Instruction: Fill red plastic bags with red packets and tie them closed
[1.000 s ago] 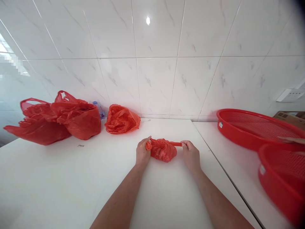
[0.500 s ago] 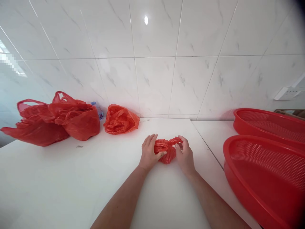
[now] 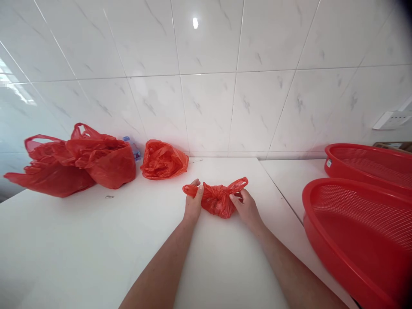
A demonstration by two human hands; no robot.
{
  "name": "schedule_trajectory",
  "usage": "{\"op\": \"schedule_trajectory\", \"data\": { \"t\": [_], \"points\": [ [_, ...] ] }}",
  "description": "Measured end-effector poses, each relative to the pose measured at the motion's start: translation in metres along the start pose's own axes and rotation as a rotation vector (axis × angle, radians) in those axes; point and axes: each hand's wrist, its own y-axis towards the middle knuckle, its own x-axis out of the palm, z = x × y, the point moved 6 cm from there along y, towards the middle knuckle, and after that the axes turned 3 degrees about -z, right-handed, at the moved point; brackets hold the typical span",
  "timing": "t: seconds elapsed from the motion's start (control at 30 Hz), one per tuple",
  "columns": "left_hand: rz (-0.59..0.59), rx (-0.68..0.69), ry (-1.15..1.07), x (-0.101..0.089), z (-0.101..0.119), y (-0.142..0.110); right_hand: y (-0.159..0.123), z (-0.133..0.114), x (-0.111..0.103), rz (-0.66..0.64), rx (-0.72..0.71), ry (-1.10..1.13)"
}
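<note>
A small red plastic bag (image 3: 216,200) lies bunched on the white table (image 3: 96,240) in front of me. My left hand (image 3: 193,204) pinches its left handle, which sticks out toward the left. On the other side, my right hand (image 3: 246,207) grips the right handle, whose loop stands up and to the right. Both hands rest on the tabletop on either side of the bag's knotted middle.
Two large red bags (image 3: 80,161) sit at the far left with a small bottle (image 3: 132,147) behind them, and another red bag (image 3: 163,160) lies by the tiled wall. Two red perforated baskets (image 3: 360,223) stand on the right. A wall socket (image 3: 391,120) is above them.
My hands came together over the bag, then drew apart again, each pulling a handle outward. A red basket has slid in at the right, nearer to me.
</note>
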Motion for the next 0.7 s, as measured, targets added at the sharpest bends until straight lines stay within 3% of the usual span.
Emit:
{"op": "schedule_trajectory", "data": {
  "t": [0.17,0.3,0.37,0.53,0.7],
  "points": [
    [-0.246,0.087,0.046,0.021,0.008,-0.008,-0.002,-0.002,0.006,-0.056,-0.007,-0.064],
    [-0.238,0.113,0.094,0.023,0.008,-0.011,0.0,0.004,0.004,-0.034,0.063,0.026],
    [-0.152,0.12,0.088,0.016,0.009,-0.01,0.001,0.008,0.001,-0.018,0.066,0.033],
    [0.208,0.149,0.085,-0.02,0.017,-0.006,0.005,0.022,-0.002,-0.029,0.124,-0.025],
    [0.646,0.158,0.121,-0.088,0.02,-0.004,0.005,0.027,-0.001,-0.068,0.161,-0.056]
  ]
}}
